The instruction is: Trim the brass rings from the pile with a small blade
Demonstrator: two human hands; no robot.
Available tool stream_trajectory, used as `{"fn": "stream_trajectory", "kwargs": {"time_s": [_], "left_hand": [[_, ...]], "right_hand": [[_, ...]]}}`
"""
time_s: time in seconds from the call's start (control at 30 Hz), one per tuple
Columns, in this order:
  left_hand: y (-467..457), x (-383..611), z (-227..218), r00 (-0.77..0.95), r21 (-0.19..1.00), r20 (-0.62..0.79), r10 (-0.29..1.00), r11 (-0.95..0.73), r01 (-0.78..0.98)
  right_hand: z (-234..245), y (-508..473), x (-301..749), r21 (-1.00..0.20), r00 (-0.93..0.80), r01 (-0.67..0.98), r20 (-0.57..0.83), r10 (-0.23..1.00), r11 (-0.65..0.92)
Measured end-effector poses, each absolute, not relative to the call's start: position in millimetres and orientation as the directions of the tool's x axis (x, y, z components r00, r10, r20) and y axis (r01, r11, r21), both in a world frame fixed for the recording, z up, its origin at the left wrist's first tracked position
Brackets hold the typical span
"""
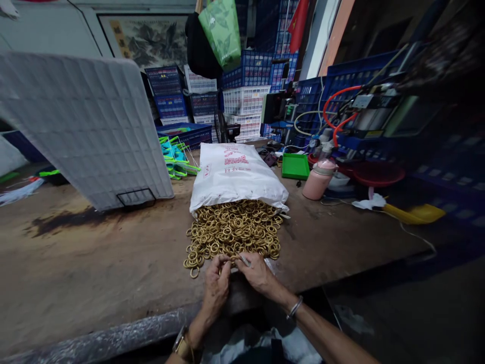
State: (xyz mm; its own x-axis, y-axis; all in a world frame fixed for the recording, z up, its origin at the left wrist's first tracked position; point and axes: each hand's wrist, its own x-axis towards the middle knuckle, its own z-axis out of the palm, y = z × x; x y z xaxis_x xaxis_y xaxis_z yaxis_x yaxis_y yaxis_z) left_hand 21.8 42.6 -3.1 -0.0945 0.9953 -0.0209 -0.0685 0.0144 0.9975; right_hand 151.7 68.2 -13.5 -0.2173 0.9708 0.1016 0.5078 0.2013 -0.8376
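Observation:
A heap of brass-coloured rings (235, 230) spills onto the table out of the open mouth of a white woven sack (238, 174) with red print. At the heap's near edge my left hand (217, 283) is closed in a pinch, with what looks like a brass-coloured ring partly hidden between its fingers. My right hand (258, 275) meets it fingertip to fingertip. Its fingers are closed round a small thin grey metal tool (245, 261), whose kind I cannot tell. One loose ring (194, 273) lies left of my left hand.
A pale ribbed panel (87, 126) stands upright at left in a black wire stand (135, 197). Green and blue plastic pieces (178, 156) lie behind it. At right are a green tray (295, 166), a pink bottle (319, 179) and a yellow scoop-like object (415, 213). Stacked crates (246, 101) fill the back.

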Motion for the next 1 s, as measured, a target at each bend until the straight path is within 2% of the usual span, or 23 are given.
{"fn": "stream_trajectory", "kwargs": {"time_s": [0.1, 0.33, 0.53, 0.6, 0.8, 1.0], "left_hand": [[40.6, 21.0, -3.1, -0.061, 0.995, 0.098, 0.993, -0.098, 0.01], [36.4, 22.8, -3.5, -0.035, 0.997, 0.061, 0.998, -0.06, 0.046], [34.9, 24.4, -3.1, -0.006, 0.994, 0.084, 0.996, -0.083, 0.072], [34.7, 24.3, -5.1, 0.017, 0.998, 0.046, 0.999, -0.046, 0.033], [33.1, 22.0, -11.7, 0.09, 0.966, -0.237, 0.967, 0.244, -0.086], [30.1, 20.1, -13.4, 0.186, 0.914, -0.291, 0.939, 0.33, -0.236]], "right_hand": [[-13.0, 64.8, 151.2, -0.85, -0.226, 0.495, 0.074, 0.971, 0.18], [-4.6, 61.2, 153.2, -0.939, -0.277, 0.336, -0.028, 0.961, 0.069], [-12.6, 66.5, 152.9, -0.934, -0.212, 0.355, -0.047, 0.976, 0.032], [-11.9, 65.9, 151.6, -0.925, -0.202, 0.378, -0.051, 0.978, 0.029], [-5.8, 60.7, 149.0, -0.912, -0.213, 0.41, -0.067, 0.975, 0.028], [-5.5, 59.8, 148.3, -0.909, -0.208, 0.416, -0.07, 0.976, 0.024]]}}
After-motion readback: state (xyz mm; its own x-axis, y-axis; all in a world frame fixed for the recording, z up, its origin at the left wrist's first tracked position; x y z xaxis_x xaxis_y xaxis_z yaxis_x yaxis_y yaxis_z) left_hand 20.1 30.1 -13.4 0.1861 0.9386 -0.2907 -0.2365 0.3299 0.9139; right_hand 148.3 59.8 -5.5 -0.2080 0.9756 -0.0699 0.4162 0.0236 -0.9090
